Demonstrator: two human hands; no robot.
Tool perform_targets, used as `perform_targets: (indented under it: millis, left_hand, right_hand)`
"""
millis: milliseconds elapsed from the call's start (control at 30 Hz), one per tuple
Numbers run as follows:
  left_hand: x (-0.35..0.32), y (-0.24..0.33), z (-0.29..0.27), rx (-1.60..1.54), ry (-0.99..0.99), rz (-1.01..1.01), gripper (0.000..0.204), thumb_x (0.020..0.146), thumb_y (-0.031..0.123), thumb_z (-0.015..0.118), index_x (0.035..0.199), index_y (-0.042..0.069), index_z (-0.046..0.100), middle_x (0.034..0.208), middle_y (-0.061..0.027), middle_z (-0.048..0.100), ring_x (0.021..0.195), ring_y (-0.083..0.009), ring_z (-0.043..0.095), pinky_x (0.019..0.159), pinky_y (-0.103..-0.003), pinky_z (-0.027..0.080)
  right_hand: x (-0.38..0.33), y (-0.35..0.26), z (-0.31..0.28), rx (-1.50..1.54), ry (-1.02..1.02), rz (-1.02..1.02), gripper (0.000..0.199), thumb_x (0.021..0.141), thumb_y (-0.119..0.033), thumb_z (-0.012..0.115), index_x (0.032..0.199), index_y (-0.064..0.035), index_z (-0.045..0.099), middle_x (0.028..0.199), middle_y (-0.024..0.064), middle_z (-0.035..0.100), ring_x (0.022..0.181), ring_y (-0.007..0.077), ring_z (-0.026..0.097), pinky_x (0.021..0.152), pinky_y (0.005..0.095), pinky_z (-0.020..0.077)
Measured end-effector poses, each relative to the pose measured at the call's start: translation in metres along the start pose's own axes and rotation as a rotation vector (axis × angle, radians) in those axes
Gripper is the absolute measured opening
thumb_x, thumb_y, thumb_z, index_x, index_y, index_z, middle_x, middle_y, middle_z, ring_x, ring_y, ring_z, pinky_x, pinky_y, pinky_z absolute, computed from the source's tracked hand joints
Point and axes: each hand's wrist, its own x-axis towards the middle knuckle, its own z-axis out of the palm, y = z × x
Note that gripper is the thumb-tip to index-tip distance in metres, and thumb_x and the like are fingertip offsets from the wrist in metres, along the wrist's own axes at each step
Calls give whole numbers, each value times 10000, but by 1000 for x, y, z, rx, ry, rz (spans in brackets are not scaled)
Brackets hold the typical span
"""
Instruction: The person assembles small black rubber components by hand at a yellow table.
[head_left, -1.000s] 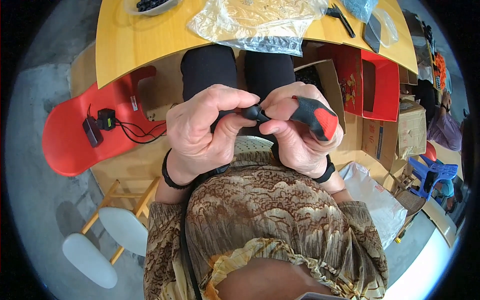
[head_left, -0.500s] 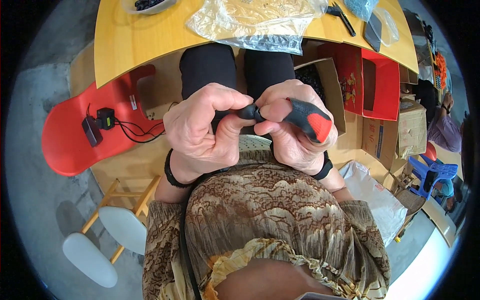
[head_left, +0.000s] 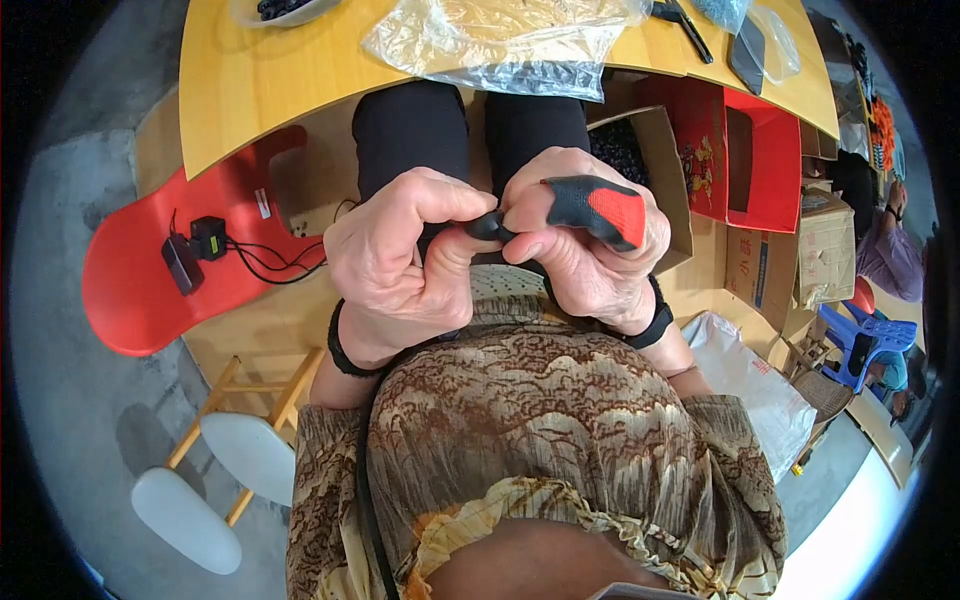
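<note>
Thumb and forefinger of the left hand (head_left: 397, 250) close tightly on a small black part (head_left: 485, 227), just toward twelve o'clock from the head view's centre, while the right hand (head_left: 588, 256), a black-and-red sleeve (head_left: 602, 212) on one finger, pinches its three o'clock end; whether it is one piece or two I cannot tell. Farther toward twelve o'clock is the worktop (head_left: 260, 85), bearing a clear bag (head_left: 495, 42). For good control, both pinches are probably best kept level along the nine-to-three line, pressure even, wrists steady.
</note>
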Motion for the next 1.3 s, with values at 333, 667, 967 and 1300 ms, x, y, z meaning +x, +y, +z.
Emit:
perform_targets:
  millis: [333, 667, 967, 1300]
  left_hand:
    - [-2, -11, 4, -63, -49, 57, 138, 694, -100, 592, 774, 9, 564, 667, -77, 577, 577, -192, 576, 533, -266, 453]
    - [7, -31, 0, 28, -31, 374, 70, 789, 164, 580, 784, 117, 631, 991, -86, 564, 1069, -323, 497, 946, -478, 331]
    - [11, -25, 22, -387, 6, 200, 349, 838, 288, 582, 978, -27, 524, 1094, -241, 507, 903, -292, 580, 761, -344, 483]
    - [39, -16, 65, -208, 362, 470, 276, 809, 212, 551, 951, -23, 574, 861, -147, 564, 726, -237, 557, 577, -323, 492]
  right_hand:
    - [-7, -3, -2, 435, -11, 412, 161, 691, 38, 701, 782, -12, 578, 701, 24, 573, 629, 72, 546, 552, 205, 447]
    - [-15, -4, 11, 719, -56, 513, 187, 832, -101, 579, 1000, -24, 554, 884, 11, 486, 788, 92, 453, 699, 228, 383]
    - [-5, 5, 21, 135, -6, 210, 136, 836, -113, 525, 935, -19, 528, 875, 116, 510, 778, 311, 513, 677, 343, 425]
    - [23, -13, 11, 96, -40, 7, 186, 902, -180, 469, 880, -2, 518, 839, 97, 525, 689, 253, 515, 632, 315, 416]
